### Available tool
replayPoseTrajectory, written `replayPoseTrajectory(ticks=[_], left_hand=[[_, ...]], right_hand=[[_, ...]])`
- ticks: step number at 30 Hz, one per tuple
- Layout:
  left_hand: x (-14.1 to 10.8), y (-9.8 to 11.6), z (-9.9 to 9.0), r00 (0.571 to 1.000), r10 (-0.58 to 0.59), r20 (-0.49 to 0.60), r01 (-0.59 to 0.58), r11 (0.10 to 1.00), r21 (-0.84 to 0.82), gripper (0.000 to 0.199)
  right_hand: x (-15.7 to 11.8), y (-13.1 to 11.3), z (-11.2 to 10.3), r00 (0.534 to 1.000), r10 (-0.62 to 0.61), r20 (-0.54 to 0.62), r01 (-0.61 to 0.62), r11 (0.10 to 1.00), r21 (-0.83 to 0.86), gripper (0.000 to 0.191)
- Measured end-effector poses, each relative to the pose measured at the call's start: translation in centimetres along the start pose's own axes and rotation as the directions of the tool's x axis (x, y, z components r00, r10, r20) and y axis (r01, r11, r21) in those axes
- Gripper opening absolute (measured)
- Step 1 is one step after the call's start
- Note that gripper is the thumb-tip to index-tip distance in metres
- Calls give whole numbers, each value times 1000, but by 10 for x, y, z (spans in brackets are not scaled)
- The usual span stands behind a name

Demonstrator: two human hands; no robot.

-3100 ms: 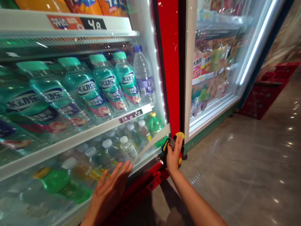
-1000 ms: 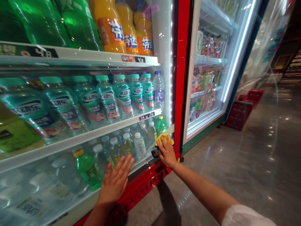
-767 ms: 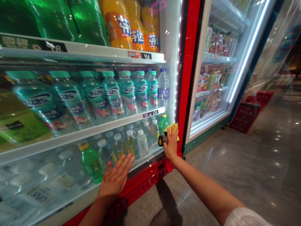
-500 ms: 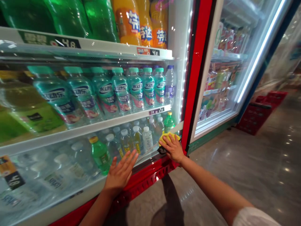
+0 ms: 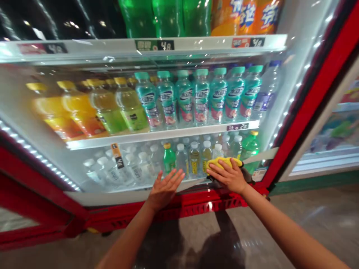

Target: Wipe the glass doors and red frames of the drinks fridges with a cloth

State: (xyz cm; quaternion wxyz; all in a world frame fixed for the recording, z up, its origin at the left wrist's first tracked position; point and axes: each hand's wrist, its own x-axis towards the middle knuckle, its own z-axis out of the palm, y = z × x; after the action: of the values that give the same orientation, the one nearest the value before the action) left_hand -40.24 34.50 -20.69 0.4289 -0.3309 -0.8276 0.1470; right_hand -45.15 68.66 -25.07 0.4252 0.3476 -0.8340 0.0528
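My right hand point(image 5: 230, 177) presses a yellow cloth point(image 5: 224, 163) with a dark underside against the lower part of the fridge's glass door, its fingers laid over the cloth. To its left, my left hand point(image 5: 165, 188) is empty, with fingers spread, at the bottom of the glass. Whether its fingertips touch the glass I cannot tell. Behind the glass, near my hands, small clear bottles with white caps and a green bottle point(image 5: 169, 158) with a yellow cap stand on the bottom level.
A red frame point(image 5: 196, 203) runs below the glass, with grey floor point(image 5: 196, 239) beneath. Teal-capped bottles point(image 5: 201, 97) line the middle shelf; large green and orange bottles stand above. Another lit fridge point(image 5: 333, 138) is at the right.
The view has turned left, showing more of the fridge's left side. My right hand and the yellow cloth have moved left along the glass, away from the right frame. My left hand stays spread.
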Motion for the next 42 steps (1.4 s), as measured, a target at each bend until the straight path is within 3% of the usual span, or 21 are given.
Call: replayPoseTrajectory(ticks=[3,5,7,9,13,16,21,24,27,30,33,36,39,42], left_hand=[[-26,-20,-22,995,-66,79,61,997,56,72],[-43,-33,-40,987,-92,128,80,992,94,72],[-59,-45,-60,975,-122,183,99,987,127,73],[-74,-57,-78,961,-143,238,109,982,152,75],[-95,-80,-98,948,-153,279,108,979,173,79],[-106,-93,-94,953,-181,243,141,975,173,78],[-119,-95,-69,974,-185,131,166,976,142,72],[-129,-93,-57,977,-201,74,190,972,135,69],[-141,-99,-55,972,-233,30,227,964,137,70],[-154,-111,-59,967,-255,-8,254,956,149,71],[-168,-118,-64,946,-319,-52,323,931,167,72],[-179,-120,-66,924,-378,-53,381,909,170,75],[-186,-121,-67,913,-406,-42,407,901,149,78],[-191,-126,-68,883,-463,-73,469,874,128,81]], right_hand=[[48,-45,10,957,96,-273,-104,994,-14,57],[80,-85,15,941,83,-329,-86,996,7,57],[100,-114,16,942,-1,-336,11,1000,28,55],[106,-125,16,939,-82,-335,114,990,78,55],[97,-108,15,950,-144,-276,204,958,204,57],[100,-107,10,962,-145,-233,198,955,221,59],[125,-167,13,969,-66,-237,101,985,141,63],[126,-188,20,963,-168,-213,192,976,99,66],[124,-184,23,945,-251,-210,269,961,62,71],[141,-190,20,964,-120,-236,125,992,8,69],[166,-222,24,956,44,-291,-42,999,14,67],[171,-244,31,970,-35,-239,43,999,25,65],[163,-237,30,965,-212,-154,210,977,-27,64],[175,-230,23,960,-173,-219,162,984,-67,63]])
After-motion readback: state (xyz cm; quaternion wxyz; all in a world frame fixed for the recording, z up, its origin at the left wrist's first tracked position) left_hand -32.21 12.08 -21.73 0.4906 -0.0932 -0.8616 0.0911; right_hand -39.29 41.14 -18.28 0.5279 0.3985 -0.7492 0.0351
